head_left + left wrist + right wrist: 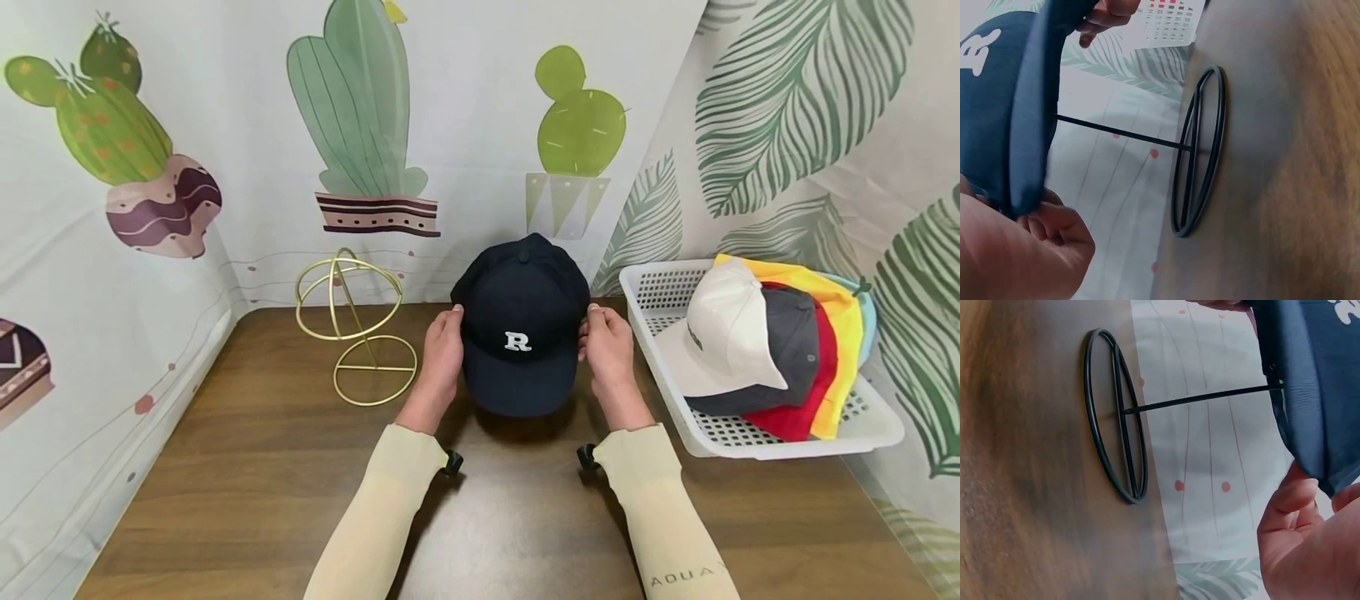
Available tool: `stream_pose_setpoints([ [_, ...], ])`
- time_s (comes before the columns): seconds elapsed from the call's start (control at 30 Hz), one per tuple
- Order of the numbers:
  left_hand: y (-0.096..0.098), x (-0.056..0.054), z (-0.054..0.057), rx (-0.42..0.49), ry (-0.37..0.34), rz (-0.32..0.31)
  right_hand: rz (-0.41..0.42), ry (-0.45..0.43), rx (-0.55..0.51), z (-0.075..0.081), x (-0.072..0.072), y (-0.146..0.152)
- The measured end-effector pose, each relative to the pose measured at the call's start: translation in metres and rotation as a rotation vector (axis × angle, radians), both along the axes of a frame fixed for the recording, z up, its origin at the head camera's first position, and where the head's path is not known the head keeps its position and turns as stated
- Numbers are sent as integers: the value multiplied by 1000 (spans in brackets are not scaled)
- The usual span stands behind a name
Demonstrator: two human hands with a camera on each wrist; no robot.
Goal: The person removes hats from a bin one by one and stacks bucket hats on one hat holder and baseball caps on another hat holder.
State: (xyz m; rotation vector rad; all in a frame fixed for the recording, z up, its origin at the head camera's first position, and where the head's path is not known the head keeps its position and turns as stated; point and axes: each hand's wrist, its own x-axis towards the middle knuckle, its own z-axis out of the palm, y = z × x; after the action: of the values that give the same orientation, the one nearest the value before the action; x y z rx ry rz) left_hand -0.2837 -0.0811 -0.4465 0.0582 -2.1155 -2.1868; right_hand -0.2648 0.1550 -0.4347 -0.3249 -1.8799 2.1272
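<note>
A navy baseball cap (525,300) with a white letter R on its front sits over a black wire stand, its brim toward me. The stand's round base (1217,125) and thin upright rod (1204,397) show in both wrist views, while its top is hidden inside the cap. My left hand (441,354) pinches the cap's left edge between thumb and fingers. On the opposite side, my right hand (609,354) pinches the right edge the same way. In the right wrist view, the right thumb and fingers (1297,500) press together at the cap's lower rim.
To the left stands a gold wire hat stand (348,325) with no cap on it. A white plastic basket (697,433) at the right holds several caps, with a cream cap (723,333) foremost. Behind the wooden table (247,467) hangs a cactus-print cloth (480,125).
</note>
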Motion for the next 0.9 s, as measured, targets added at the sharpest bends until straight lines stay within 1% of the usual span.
stream_pose_setpoints([
  [0.13,3,2,3,-25,6,56,14,3,-14,0,0,1],
  [0.3,4,3,3,-70,12,102,14,6,6,3,0,1],
  [0.37,5,4,4,-104,28,121,1,8,27,6,1,1],
  [0.5,8,8,9,-205,50,161,-34,1,72,13,4,1],
  [0.6,9,10,11,-257,56,174,-54,1,89,16,6,1],
  [0.7,9,11,13,-276,72,175,-62,15,92,17,8,1],
  [0.77,10,12,14,-298,97,183,-67,20,100,19,9,1],
  [0.9,13,17,21,-352,171,200,-69,28,107,26,12,0],
])
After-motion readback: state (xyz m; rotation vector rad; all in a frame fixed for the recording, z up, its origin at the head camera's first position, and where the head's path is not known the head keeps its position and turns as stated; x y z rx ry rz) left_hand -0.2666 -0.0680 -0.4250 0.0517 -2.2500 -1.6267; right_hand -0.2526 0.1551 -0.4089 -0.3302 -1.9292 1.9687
